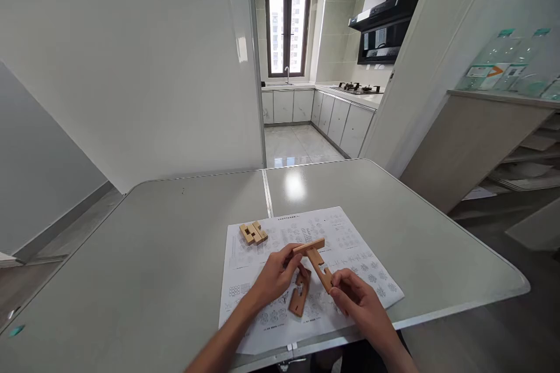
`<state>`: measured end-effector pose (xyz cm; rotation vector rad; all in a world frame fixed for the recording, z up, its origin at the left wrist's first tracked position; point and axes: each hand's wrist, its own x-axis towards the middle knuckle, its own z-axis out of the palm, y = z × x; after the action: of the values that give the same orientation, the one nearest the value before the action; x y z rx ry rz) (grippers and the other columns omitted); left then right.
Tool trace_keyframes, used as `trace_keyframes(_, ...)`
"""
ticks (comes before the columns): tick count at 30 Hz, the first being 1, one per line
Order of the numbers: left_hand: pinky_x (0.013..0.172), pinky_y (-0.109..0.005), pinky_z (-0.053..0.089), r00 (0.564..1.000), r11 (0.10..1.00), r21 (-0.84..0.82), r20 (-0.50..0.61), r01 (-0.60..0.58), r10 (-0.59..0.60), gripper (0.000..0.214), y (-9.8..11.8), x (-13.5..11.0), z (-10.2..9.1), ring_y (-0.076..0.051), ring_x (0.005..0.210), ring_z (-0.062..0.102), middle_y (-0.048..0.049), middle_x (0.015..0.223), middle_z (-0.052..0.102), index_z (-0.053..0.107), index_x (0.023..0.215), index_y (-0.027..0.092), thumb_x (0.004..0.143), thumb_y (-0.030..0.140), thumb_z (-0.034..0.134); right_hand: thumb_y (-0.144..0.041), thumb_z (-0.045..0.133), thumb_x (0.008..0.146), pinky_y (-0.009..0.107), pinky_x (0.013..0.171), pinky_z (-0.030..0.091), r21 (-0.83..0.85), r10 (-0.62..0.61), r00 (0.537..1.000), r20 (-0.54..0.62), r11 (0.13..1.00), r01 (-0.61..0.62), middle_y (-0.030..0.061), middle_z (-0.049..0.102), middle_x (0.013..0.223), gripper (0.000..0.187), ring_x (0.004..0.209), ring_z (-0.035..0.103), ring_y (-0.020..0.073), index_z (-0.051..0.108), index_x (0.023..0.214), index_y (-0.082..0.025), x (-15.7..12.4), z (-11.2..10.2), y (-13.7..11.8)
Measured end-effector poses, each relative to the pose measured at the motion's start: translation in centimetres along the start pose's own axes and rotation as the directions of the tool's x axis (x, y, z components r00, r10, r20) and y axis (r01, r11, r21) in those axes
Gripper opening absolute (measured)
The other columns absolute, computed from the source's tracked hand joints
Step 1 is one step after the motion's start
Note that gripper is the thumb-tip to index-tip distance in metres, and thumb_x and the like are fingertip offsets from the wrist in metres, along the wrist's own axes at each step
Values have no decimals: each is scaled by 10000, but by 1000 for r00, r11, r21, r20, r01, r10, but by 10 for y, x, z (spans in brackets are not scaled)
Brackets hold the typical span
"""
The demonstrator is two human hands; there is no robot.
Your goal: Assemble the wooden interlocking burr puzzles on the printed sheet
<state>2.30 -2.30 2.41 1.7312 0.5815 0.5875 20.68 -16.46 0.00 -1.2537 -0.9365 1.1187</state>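
A notched wooden bar (326, 281), just right of the lower centre of the frame, is held at its lower end by the right hand (356, 294); its upper end meets a plain wooden bar (312, 245), gripped at its left end by the left hand (282, 271). Both bars are pinched by their ends, probably so that the notches and the joint are left uncovered. Whether the second notched piece (298, 303) beneath is also touched by the left fingers cannot be told. The left forearm is angled in from the bottom edge, the right from the lower right, with both wrists kept low. The printed sheet (245, 262) is spread under everything, perhaps so that its diagrams can be consulted. Paler interlocking blocks (258, 234) are set at its upper left, seemingly out of the way, on the grey bench (175, 256).
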Motion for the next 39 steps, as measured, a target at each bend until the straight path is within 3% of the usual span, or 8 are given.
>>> trace_keyframes(15,783,-324,579,1000,1000,-1,-2,-3,3,375,-2,1,1,-228,831,763,-69,871,777,622,1241,184,1072,468,445,-616,712,886,250,548,341,-11,2,1000,-18,1000,-2,-52,428,689,412,586,364,124,580,895,-226,1,0,3)
trace_keyframes(22,821,-343,567,1000,998,59,-19,-20,22,424,1,1,2,-229,863,749,-71,937,773,607,1361,203,1078,465,432,-642,731,854,243,527,327,-42,13,1000,-24,999,-14,-42,431,701,446,590,363,123,577,847,-223,1,3,-2)
trace_keyframes(26,790,-329,560,999,997,79,-26,-18,20,420,3,1,1,-226,845,743,-73,955,774,630,1337,201,1073,470,444,-623,744,851,240,534,353,-35,-13,999,-33,999,12,-39,447,702,432,599,380,126,587,839,-221,1,2,-3)
trace_keyframes(39,806,-332,565,999,1000,26,43,-2,1,396,1,-1,0,-219,860,735,-75,923,761,611,1286,181,1073,475,451,-646,733,854,270,579,393,-17,-8,999,-52,1000,7,-40,515,630,449,581,454,146,571,841,-227,-1,2,-3)
